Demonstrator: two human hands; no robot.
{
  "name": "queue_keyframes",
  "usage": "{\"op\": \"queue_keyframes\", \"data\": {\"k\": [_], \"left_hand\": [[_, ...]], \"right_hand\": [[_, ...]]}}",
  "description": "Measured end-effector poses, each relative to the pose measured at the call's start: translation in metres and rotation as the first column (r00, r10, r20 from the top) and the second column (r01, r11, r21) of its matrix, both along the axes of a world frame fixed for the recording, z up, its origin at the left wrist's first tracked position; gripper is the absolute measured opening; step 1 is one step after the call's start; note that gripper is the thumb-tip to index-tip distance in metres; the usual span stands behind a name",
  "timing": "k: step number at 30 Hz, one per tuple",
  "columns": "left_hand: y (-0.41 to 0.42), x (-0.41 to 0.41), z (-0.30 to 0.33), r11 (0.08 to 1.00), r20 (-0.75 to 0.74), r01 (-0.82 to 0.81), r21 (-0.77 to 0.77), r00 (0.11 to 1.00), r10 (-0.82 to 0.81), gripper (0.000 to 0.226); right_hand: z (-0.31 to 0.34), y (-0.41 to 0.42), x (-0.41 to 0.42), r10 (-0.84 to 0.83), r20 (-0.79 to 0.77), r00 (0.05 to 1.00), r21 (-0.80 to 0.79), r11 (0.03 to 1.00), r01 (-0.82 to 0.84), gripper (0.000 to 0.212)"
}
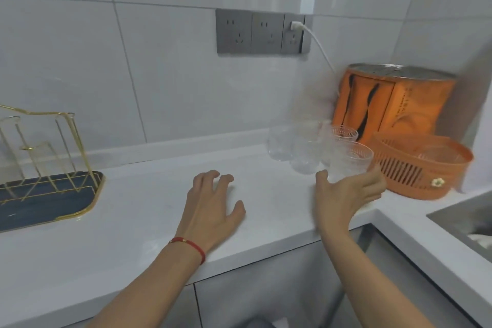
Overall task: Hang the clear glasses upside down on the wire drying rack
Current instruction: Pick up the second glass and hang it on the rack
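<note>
- My right hand (pixel 346 192) is cupped around the base of the nearest glass (pixel 350 161), thumb on one side and fingers round the far side; the glass is upright, mouth up, so I judge this is the pick-up grip.
- The other glasses (pixel 295 146) stand in a cluster just beyond that hand, beside the orange basket (pixel 420 168).
- My left hand (pixel 213 208) hovers over the counter (pixel 133 221) with fingers loosely spread, holding nothing, free to help.
- The rack (pixel 45 157) sits well off to the left of my left hand, two glasses already inverted on it.
</note>
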State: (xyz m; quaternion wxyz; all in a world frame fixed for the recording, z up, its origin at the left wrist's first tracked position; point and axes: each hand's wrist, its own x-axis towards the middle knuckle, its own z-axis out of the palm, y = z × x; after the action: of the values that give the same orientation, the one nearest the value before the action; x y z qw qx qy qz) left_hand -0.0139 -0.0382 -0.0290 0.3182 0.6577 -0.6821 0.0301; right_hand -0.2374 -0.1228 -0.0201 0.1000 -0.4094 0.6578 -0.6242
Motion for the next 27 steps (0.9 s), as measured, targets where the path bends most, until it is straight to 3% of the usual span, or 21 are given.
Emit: {"op": "queue_keyframes", "data": {"k": [3, 7, 12, 16, 19, 22, 24, 27], "left_hand": [[0.0, -0.001, 0.001, 1.0, -0.001, 0.0, 0.001, 1.0, 0.0, 0.051], [0.002, -0.002, 0.001, 1.0, -0.045, 0.005, -0.01, 0.999, -0.006, 0.05], [0.004, -0.002, 0.003, 1.0, -0.082, 0.022, -0.007, 0.996, -0.022, 0.051], [0.01, -0.002, 0.008, 0.994, -0.182, 0.099, -0.056, 0.977, -0.107, 0.046], [0.019, -0.003, 0.016, 0.99, -0.382, 0.097, -0.105, 0.915, -0.13, 0.046], [0.031, -0.002, 0.03, 0.988, -0.702, 0.141, -0.069, 0.696, -0.148, 0.068], [0.04, 0.005, 0.036, 0.988, -0.776, 0.138, -0.069, 0.615, -0.14, 0.072], [0.059, 0.025, 0.043, 0.992, -0.798, 0.023, -0.125, 0.592, -0.115, 0.057]], "right_hand": [[0.001, -0.021, -0.012, 0.059, 0.095, 0.994, 0.103, 0.992, -0.069, 0.113], [-0.002, -0.035, -0.017, -0.013, 0.083, 0.996, 0.142, 0.99, 0.001, 0.095], [-0.003, -0.021, -0.017, 0.023, 0.121, 0.992, -0.052, 0.998, -0.017, 0.088], [0.0, 0.008, -0.006, 0.274, 0.029, 0.961, -0.183, 0.947, -0.264, 0.086], [-0.001, 0.031, 0.019, 0.521, -0.211, 0.827, -0.13, 0.824, -0.552, 0.087], [0.003, 0.054, 0.053, 0.695, -0.355, 0.626, -0.075, 0.646, -0.76, 0.085], [0.007, 0.067, 0.076, 0.78, -0.39, 0.489, -0.035, 0.518, -0.854, 0.083], [0.011, 0.077, 0.099, 0.876, -0.343, 0.338, 0.05, 0.377, -0.925, 0.085]]}}
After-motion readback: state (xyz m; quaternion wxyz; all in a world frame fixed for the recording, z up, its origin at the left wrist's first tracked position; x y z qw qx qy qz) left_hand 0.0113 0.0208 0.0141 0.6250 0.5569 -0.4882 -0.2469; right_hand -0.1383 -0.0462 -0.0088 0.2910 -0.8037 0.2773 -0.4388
